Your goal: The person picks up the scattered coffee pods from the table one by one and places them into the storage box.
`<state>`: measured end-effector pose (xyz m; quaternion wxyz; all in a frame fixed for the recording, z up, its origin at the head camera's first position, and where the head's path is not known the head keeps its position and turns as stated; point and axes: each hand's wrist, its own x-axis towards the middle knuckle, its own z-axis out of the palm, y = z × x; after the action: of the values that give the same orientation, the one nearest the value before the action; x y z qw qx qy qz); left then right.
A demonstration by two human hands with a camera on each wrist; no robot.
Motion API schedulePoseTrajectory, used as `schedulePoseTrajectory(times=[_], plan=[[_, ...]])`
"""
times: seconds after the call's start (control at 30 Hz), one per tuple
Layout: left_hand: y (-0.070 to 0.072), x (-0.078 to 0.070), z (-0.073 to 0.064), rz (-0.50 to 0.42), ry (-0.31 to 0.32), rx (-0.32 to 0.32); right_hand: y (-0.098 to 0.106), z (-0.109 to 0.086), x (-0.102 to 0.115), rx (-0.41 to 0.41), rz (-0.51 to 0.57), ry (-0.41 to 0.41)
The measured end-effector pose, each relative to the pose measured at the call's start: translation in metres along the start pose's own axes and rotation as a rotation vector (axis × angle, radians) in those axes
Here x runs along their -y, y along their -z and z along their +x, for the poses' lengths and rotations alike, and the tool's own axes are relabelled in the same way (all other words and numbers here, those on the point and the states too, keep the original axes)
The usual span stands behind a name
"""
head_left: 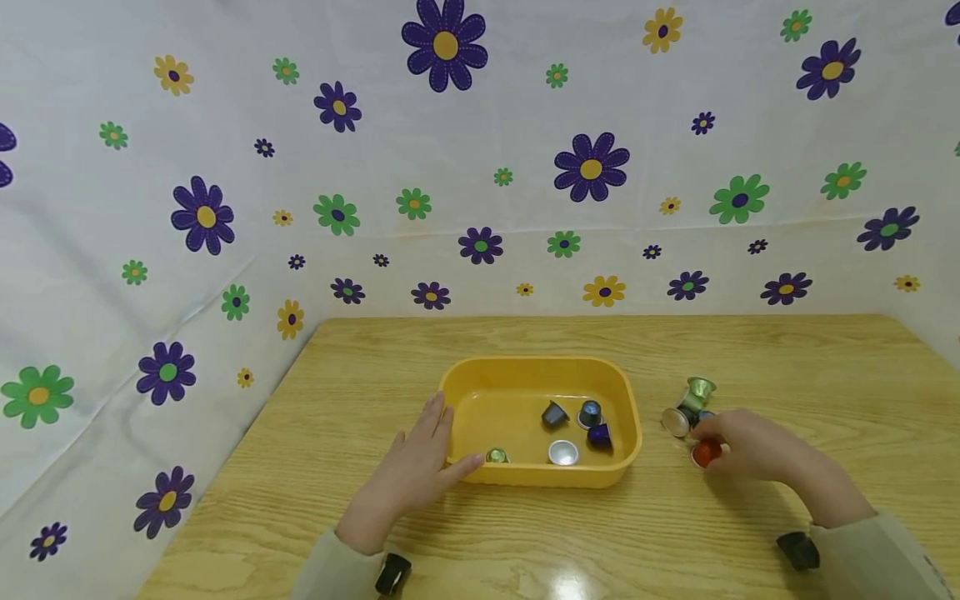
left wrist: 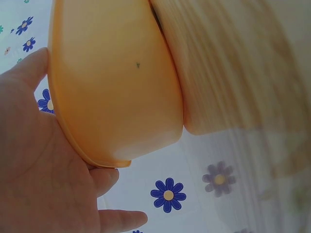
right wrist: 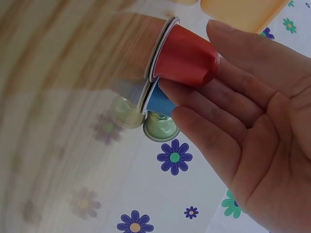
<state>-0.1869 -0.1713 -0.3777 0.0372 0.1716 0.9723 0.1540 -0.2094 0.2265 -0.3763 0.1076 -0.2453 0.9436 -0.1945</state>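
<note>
A yellow plastic tub (head_left: 540, 477) stands on the table. Along its left rim lies my left hand (head_left: 411, 467), fingers straight and thumb across the front corner. Inside the tub are several coffee capsules: a grey one (head_left: 554, 415), a dark blue one (head_left: 598, 436), a silver lid-up one (head_left: 563, 453) and a green one (head_left: 497, 455). To the right of the tub, my right hand (head_left: 753, 447) pinches a red coffee capsule (right wrist: 187, 56), whose rim is against the tabletop. Just beyond the fingers sit a blue capsule (right wrist: 160, 101) and a green capsule (right wrist: 163, 126).
A tan-lidded capsule (head_left: 675, 422) and green capsules (head_left: 701, 387) are clustered close behind the right hand. The wooden table (head_left: 360, 367) meets a flower-patterned cloth (head_left: 510, 125) at the back and sides. Black straps (head_left: 798, 551) show at both wrists.
</note>
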Motion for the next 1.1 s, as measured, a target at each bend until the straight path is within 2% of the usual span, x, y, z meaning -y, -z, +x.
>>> schedulePoseTrajectory(times=[0.57, 0.8, 1.1], plan=[[-0.0012, 0.0012, -0.0001, 0.000, -0.014, -0.002, -0.0026, -0.0006, -0.0059, -0.017, -0.024, 0.109], [-0.0025, 0.0025, -0.0002, 0.003, -0.015, -0.009, -0.0034, -0.0002, -0.0061, -0.029, -0.044, 0.126], [-0.0017, 0.0019, 0.0004, 0.003, -0.013, -0.009, -0.0006, 0.0013, -0.0016, -0.067, -0.011, 0.163]])
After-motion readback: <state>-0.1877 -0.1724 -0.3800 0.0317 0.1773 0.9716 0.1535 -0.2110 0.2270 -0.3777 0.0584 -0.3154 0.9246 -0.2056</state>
